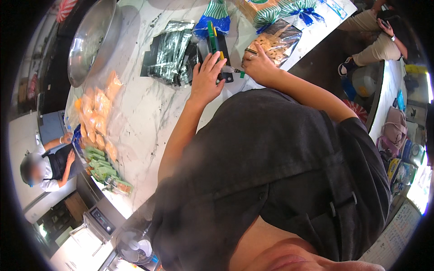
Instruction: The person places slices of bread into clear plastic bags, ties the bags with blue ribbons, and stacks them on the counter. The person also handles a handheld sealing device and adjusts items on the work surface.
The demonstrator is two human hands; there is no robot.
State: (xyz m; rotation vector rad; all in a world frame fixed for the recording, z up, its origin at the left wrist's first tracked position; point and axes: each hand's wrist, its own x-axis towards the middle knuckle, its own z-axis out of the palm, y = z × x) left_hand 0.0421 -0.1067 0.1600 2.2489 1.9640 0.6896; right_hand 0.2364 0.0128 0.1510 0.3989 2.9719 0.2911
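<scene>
Clear-front pouch of brown chips lies nr the counter's R edge. Via the head cam I've the R hand at its near-L corner, fingers curled, prob. to steady it; can't tell if they truly pinch. L hand is spread, fingertips over the near end of a green-and-black bar-shaped device, just L of the pouch; I'd guess it's set there to be in reach of both hands. L of that, a pile of silver-and-black pouches, presumably kept handy. Toward the far edge: a blue striped bag and green-striped bags w/ blue ties. Far-L corner: big metal bowl. Along the L edge: tan snack packs, then green packs, maybe grouped by kind; a co-worker stands beside.
</scene>
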